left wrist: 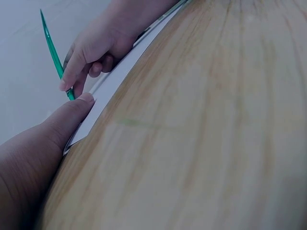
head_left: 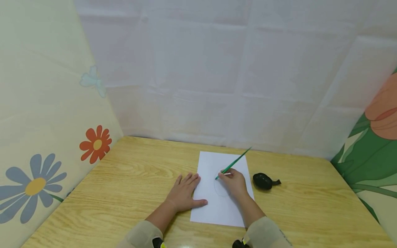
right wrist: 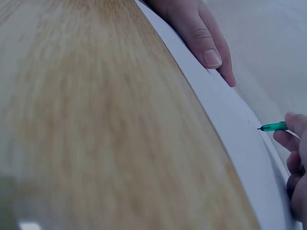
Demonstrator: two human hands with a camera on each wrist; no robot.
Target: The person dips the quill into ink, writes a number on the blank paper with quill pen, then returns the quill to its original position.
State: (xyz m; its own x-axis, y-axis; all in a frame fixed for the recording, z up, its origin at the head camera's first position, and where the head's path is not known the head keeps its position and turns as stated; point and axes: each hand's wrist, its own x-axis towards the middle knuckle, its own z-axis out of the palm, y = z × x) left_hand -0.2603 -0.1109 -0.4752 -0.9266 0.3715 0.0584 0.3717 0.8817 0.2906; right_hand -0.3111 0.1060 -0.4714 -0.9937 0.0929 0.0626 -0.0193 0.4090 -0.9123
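Observation:
A white sheet of paper (head_left: 206, 210) lies on the wooden table, with a thin oval outline drawn near its middle. My right hand (head_left: 235, 184) pinches a slim green pen (head_left: 236, 161) that tapers to a point at its upper end. In the right wrist view the dark tip of the pen (right wrist: 273, 126) is down at the paper (right wrist: 211, 100), close to a short drawn line. Spread flat, my left hand (head_left: 184, 193) rests on the left edge of the sheet, thumb extended over it. The left wrist view shows the thumb (left wrist: 72, 117) near the pen (left wrist: 53, 55).
Right of the paper lies a glossy black rounded object (head_left: 263, 181) with a short tail. The wooden table (head_left: 139, 172) meets a white cloth backdrop (head_left: 192, 69) at its far edge. Flower-printed panels (head_left: 18, 120) stand on both sides.

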